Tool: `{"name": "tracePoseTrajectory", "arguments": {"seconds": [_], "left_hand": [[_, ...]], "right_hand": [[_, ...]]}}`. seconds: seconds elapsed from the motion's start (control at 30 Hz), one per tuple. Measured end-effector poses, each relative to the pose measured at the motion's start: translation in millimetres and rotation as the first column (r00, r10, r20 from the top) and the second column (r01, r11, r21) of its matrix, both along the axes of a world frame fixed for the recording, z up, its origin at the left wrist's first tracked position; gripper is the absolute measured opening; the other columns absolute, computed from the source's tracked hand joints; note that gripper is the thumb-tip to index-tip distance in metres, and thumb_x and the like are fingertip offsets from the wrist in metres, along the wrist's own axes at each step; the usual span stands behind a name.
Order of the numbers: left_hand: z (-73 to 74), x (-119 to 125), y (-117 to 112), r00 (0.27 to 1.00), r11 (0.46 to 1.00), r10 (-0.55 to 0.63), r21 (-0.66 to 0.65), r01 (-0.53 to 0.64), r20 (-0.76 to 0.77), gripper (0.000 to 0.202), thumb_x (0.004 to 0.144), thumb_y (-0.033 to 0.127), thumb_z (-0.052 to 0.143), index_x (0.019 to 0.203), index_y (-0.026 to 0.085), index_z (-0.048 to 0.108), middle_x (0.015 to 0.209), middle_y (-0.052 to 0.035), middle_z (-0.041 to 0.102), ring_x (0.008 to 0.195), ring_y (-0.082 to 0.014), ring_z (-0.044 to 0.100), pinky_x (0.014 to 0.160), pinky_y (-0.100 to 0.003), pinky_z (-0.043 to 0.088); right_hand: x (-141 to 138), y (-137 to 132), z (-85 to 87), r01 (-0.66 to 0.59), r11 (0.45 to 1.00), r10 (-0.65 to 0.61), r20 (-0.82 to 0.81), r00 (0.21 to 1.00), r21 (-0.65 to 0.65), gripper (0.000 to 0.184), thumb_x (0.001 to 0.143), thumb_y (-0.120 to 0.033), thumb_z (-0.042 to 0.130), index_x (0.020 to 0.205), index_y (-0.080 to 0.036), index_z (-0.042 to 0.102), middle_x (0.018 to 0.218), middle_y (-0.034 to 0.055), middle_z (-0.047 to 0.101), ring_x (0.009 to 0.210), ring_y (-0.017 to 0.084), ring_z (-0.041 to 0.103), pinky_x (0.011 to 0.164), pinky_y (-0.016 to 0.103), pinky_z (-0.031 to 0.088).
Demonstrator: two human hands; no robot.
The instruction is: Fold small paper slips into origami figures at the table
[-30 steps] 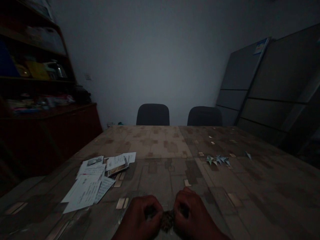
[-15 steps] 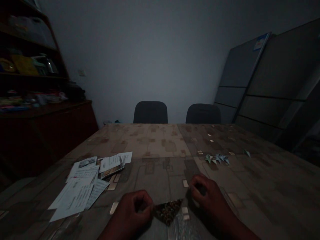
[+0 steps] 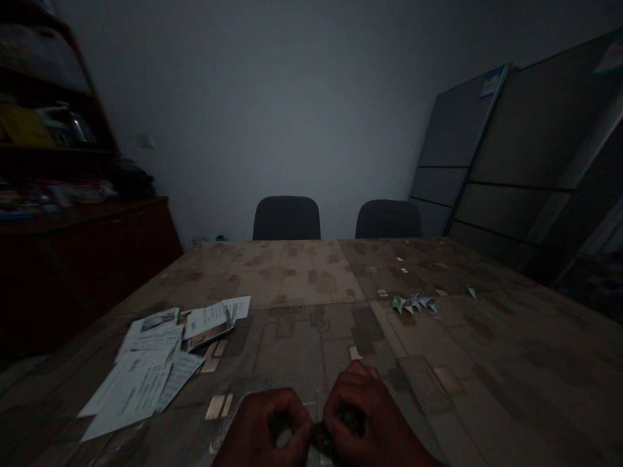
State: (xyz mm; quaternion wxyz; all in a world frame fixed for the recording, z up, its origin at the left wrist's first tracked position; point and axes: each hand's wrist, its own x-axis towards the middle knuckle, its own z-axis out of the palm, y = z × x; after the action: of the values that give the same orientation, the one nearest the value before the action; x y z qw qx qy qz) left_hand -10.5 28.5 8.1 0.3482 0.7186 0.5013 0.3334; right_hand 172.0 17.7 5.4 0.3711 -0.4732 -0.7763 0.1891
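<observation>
Both my hands are together at the near edge of the table (image 3: 311, 285). My left hand (image 3: 265, 425) is curled, its fingers pinched on a small dark patterned folded paper (image 3: 322, 436). My right hand (image 3: 363, 415) is also closed, its fingers gripping the same paper from the right. Most of the paper is hidden between my fingers. The room is dim.
A spread of white sheets and cards (image 3: 150, 363) with a phone-like object (image 3: 209, 334) lies at the left. Several small folded paper pieces (image 3: 413, 303) sit at the right middle, one more (image 3: 470, 292) beyond. Two dark chairs (image 3: 287, 218) stand at the far edge. A shelf unit (image 3: 58, 194) stands left, panels (image 3: 511, 181) right.
Half a second ago my hands were apart with the folded triangle showing between them; now my right hand has come back to the left one and closed over the paper.
</observation>
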Motion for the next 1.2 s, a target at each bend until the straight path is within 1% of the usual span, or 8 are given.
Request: {"name": "tracePoseTrajectory", "arguments": {"seconds": [0.37,0.53,0.6,0.7,0.9,0.97,1.1,1.2], "left_hand": [[7.6,-17,33,0.951,0.955,0.192,-0.270,-0.124,0.243,0.009,0.054,0.019,0.057,0.044,0.019,0.056,0.043,0.0023,0.057,0.045,-0.0130,0.050,0.048,-0.023,0.037],[-1.4,-14,36,0.941,0.899,0.198,-0.433,-0.063,0.275,0.010,0.051,0.025,0.059,0.043,0.020,0.056,0.041,0.0013,0.058,0.041,-0.0121,0.047,0.043,-0.022,0.033],[-1.9,-9,31,0.949,0.903,0.183,-0.425,-0.059,0.258,0.009,0.051,0.023,0.059,0.043,0.020,0.057,0.043,0.0006,0.060,0.043,-0.0127,0.049,0.044,-0.022,0.033],[3.8,-5,26,0.959,0.922,0.162,-0.383,-0.063,0.233,0.008,0.051,0.020,0.058,0.044,0.019,0.059,0.044,0.0015,0.060,0.045,-0.0128,0.050,0.046,-0.022,0.034],[11.1,-19,36,0.931,0.933,0.225,-0.340,-0.121,0.287,0.013,0.055,0.022,0.068,0.046,0.018,0.059,0.044,0.0030,0.056,0.044,-0.0115,0.047,0.046,-0.022,0.033],[3.9,-20,36,0.893,0.921,0.237,-0.381,-0.081,0.384,0.020,0.065,0.031,0.073,0.056,0.017,0.063,0.050,0.0015,0.060,0.045,-0.0117,0.050,0.046,-0.022,0.034],[-13.7,-11,28,0.760,0.854,0.085,-0.440,0.278,0.644,0.040,0.064,0.046,0.085,0.084,0.013,0.073,0.070,-0.0069,0.073,0.061,-0.0168,0.064,0.059,-0.025,0.045],[-20.1,-5,23,0.697,0.857,0.107,-0.422,0.297,0.709,0.041,0.062,0.047,0.088,0.079,0.012,0.073,0.063,-0.0042,0.071,0.054,-0.0142,0.063,0.056,-0.024,0.046]], "right_hand": [[41,27,9.5,0.260,0.958,-0.271,-0.082,0.959,-0.124,0.013,0.070,-0.013,0.049,0.059,-0.021,0.050,0.063,0.0023,0.055,0.065,0.021,0.055,0.061,0.030,0.040],[36,14,22.0,0.009,0.991,-0.031,-0.157,0.987,-0.136,0.022,0.085,-0.029,0.054,0.098,-0.017,0.066,0.099,0.0098,0.068,0.096,0.026,0.060,0.084,0.038,0.043],[27,8,19.7,-0.042,0.978,0.004,-0.184,0.983,-0.205,0.027,0.083,-0.032,0.057,0.102,-0.017,0.067,0.099,0.0099,0.068,0.094,0.025,0.061,0.082,0.037,0.043],[19,5,10.6,-0.035,0.959,-0.024,-0.203,0.979,-0.282,0.022,0.080,-0.034,0.057,0.071,-0.016,0.066,0.071,0.0042,0.062,0.072,0.020,0.058,0.068,0.031,0.040],[22,14,5.7,0.005,0.900,-0.178,-0.356,0.917,-0.436,0.036,0.078,-0.048,0.056,0.059,-0.019,0.049,0.060,-0.0024,0.044,0.060,0.015,0.042,0.057,0.026,0.032],[22,16,6.7,-0.008,0.867,-0.233,-0.420,0.877,-0.498,0.043,0.075,-0.057,0.059,0.058,-0.020,0.045,0.058,-0.0043,0.038,0.057,0.013,0.036,0.055,0.025,0.030],[15,16,4.6,-0.063,0.828,-0.258,-0.478,0.840,-0.557,0.052,0.068,-0.066,0.065,0.055,-0.020,0.046,0.055,-0.0052,0.038,0.054,0.012,0.035,0.053,0.024,0.031],[11,13,-0.2,-0.090,0.815,-0.261,-0.502,0.825,-0.572,0.052,0.067,-0.066,0.067,0.055,-0.019,0.048,0.053,-0.0046,0.042,0.052,0.012,0.038,0.052,0.024,0.031]]}}
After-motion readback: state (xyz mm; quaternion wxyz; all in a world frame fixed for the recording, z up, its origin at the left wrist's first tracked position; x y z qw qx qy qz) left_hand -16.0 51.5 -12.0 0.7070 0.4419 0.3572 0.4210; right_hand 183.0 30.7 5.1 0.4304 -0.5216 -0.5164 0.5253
